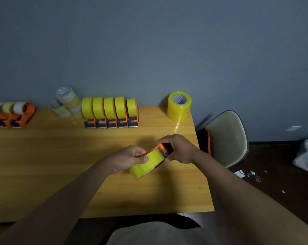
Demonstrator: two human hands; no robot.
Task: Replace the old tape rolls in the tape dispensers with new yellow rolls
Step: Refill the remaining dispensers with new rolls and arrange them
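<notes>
Above the wooden table (43, 165) I hold an orange tape dispenser (163, 149) loaded with a yellow roll (146, 165). My left hand (130, 158) grips the yellow roll, thumb across its face. My right hand (179, 149) curls round the dispenser's blade end. A row of several orange dispensers with yellow rolls (110, 112) stands at the back by the wall. A stack of new yellow rolls (178, 106) sits at the back right corner. Old pale rolls (66, 103) are piled at the back left.
More orange dispensers (13, 114) with pale rolls stand at the far left edge. A beige chair (225, 137) stands right of the table, with scraps of paper (246, 174) on the dark floor. The grey wall runs behind the table.
</notes>
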